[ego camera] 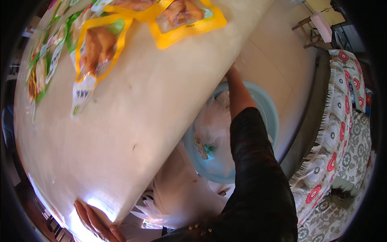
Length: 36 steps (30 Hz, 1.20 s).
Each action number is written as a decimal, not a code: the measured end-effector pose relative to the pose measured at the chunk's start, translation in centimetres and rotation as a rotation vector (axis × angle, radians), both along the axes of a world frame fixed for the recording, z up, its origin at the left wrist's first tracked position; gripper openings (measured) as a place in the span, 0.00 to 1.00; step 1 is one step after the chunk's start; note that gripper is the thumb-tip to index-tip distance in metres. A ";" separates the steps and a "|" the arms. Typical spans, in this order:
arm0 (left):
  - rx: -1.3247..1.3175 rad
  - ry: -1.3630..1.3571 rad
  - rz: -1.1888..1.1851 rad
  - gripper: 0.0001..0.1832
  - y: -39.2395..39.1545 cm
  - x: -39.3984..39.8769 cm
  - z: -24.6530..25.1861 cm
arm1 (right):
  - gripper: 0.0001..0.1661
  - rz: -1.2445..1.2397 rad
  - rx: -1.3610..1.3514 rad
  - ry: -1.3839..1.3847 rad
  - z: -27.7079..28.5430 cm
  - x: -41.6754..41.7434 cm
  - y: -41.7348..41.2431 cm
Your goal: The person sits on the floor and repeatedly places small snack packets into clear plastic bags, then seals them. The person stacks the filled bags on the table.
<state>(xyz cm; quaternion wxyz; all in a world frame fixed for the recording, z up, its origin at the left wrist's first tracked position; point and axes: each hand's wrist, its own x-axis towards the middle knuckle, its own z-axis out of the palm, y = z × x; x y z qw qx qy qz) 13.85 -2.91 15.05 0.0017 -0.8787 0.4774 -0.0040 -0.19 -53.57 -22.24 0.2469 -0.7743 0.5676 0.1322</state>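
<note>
My left hand [96, 224] rests on the near left end of a pale tabletop [136, 112], fingers slightly apart, nothing seen in it. My right arm reaches down beyond the table edge over a blue plastic basin [273, 121]; the right hand [231, 69] is mostly hidden by the edge and blurred, so what it touches cannot be told. Crumpled clear plastic packaging [211, 121] fills the basin. On the table's far part lie vacuum-packed poultry pieces in yellow-edged pouches [101, 48] [184, 18] and several green-edged food packets [42, 69].
A sofa with a fringed, flower-patterned cover [338, 106] runs along the right. At the upper right stands a wooden stool or chair frame [308, 33] with a pink thing on it. Tiled floor [272, 66] lies between the table and sofa.
</note>
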 end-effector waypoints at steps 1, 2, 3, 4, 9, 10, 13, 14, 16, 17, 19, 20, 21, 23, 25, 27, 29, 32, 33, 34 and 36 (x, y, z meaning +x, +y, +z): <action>-0.002 0.002 -0.014 0.33 0.0 0.1 0.1 | 0.43 -0.036 0.063 0.034 1.4 0.1 0.3; 0.002 0.014 -0.045 0.34 0.2 0.3 0.0 | 0.45 -0.069 0.129 0.072 2.5 0.4 0.6; -0.014 0.002 -0.123 0.32 -1.6 0.5 0.5 | 0.47 -0.103 0.193 0.114 3.6 0.6 1.0; 0.022 -0.014 -0.118 0.32 -2.0 0.5 0.5 | 0.46 -0.118 0.227 0.145 3.2 0.7 1.2; 0.018 -0.021 -0.030 0.35 -0.9 0.6 -1.0 | 0.42 -0.108 0.234 0.156 0.7 1.8 1.6; 0.019 -0.021 -0.028 0.35 -1.1 0.5 -1.3 | 0.41 -0.101 0.223 0.150 0.3 2.1 1.6; 0.047 -0.022 -0.046 0.35 -1.9 0.5 -1.2 | 0.39 -0.088 0.206 0.129 -0.6 2.7 1.5; 0.051 -0.019 -0.051 0.35 -2.0 0.5 -1.1 | 0.38 -0.086 0.201 0.122 -0.8 2.7 1.5; 0.062 -0.024 -0.056 0.35 -2.2 0.4 -1.1 | 0.37 -0.081 0.188 0.110 -1.2 2.8 1.5; 0.064 -0.025 -0.059 0.35 -2.3 0.5 -0.9 | 0.36 -0.078 0.184 0.103 -1.3 2.8 1.4; 0.075 -0.027 -0.061 0.35 -2.2 0.5 -0.8 | 0.34 -0.072 0.171 0.091 -1.6 2.9 1.4; 0.077 -0.028 -0.060 0.35 -2.2 0.5 -0.7 | 0.33 -0.069 0.164 0.084 -1.7 3.1 1.3; 0.078 -0.028 -0.063 0.35 -2.1 0.5 -0.6 | 0.33 -0.067 0.159 0.078 -1.8 3.1 1.3; 0.082 -0.030 -0.066 0.35 -2.1 0.5 -0.6 | 0.31 -0.065 0.149 0.066 -2.1 3.1 1.2; 0.082 -0.032 -0.071 0.35 -2.3 0.5 -0.6 | 0.29 -0.060 0.139 0.056 -2.3 3.2 1.1; 0.086 -0.033 -0.069 0.35 -2.5 0.4 -0.8 | 0.28 -0.059 0.130 0.049 -2.5 3.2 1.1; 0.091 -0.034 -0.067 0.35 -2.7 0.5 -1.0 | 0.26 -0.051 0.119 0.040 -2.8 3.3 1.2; 0.097 -0.029 -0.064 0.35 -2.8 0.5 -0.9 | 0.24 -0.043 0.098 0.024 -3.3 3.3 1.1; 0.100 -0.029 -0.063 0.35 -2.8 0.6 -0.9 | 0.23 -0.038 0.093 0.017 -3.5 3.4 1.2; 0.103 -0.030 -0.062 0.35 -2.8 0.5 -0.8 | 0.22 -0.030 0.083 0.006 -3.7 3.5 1.3; 0.105 -0.030 -0.061 0.35 -2.8 0.6 -0.8 | 0.20 -0.016 0.057 -0.016 -4.4 3.7 1.2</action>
